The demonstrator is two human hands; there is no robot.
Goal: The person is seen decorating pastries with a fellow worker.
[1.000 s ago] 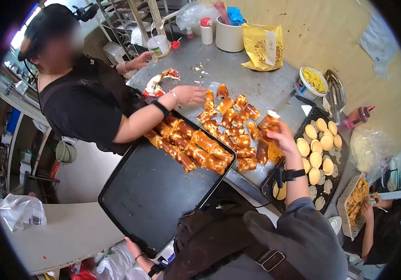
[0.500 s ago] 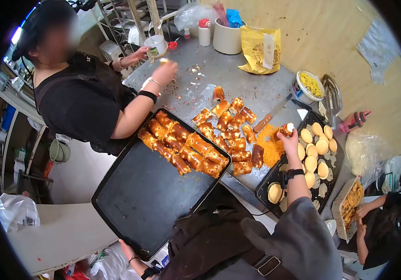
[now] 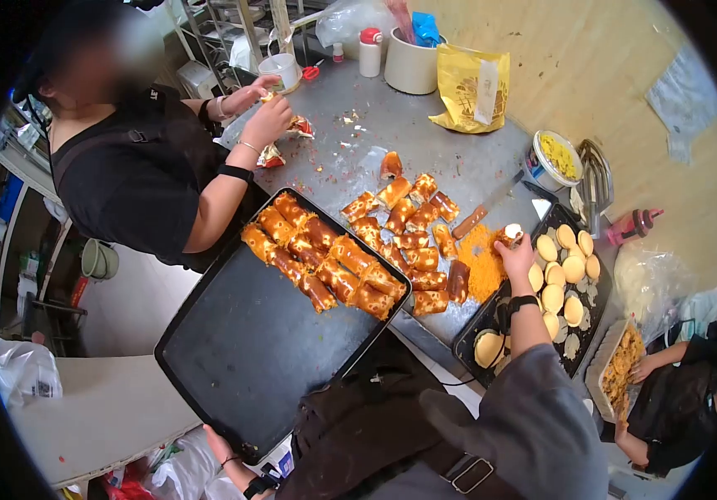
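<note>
My left hand grips the near corner of a black baking tray; some of its fingers are hidden under the rim. Glossy brown pastry rolls lie in rows at the tray's far end, with orange crumbs on their ends. In my right hand is a pastry roll with a white, creamy end facing up. That hand is above a pile of orange pork floss-like crumbs. Left of the pile, several loose glazed rolls are spread on the metal table.
A knife lies beside the crumbs. Right of my arm, a dark tray bears round pale cakes. A co-worker handles something small at the far left; another person's hands reach a filled tub. A yellow bag stands behind.
My right hand still holds the roll and has shifted slightly down over the crumbs. The co-worker's hands have come together, with red-and-white wrapping now visible beneath. My left hand stays on the tray.
</note>
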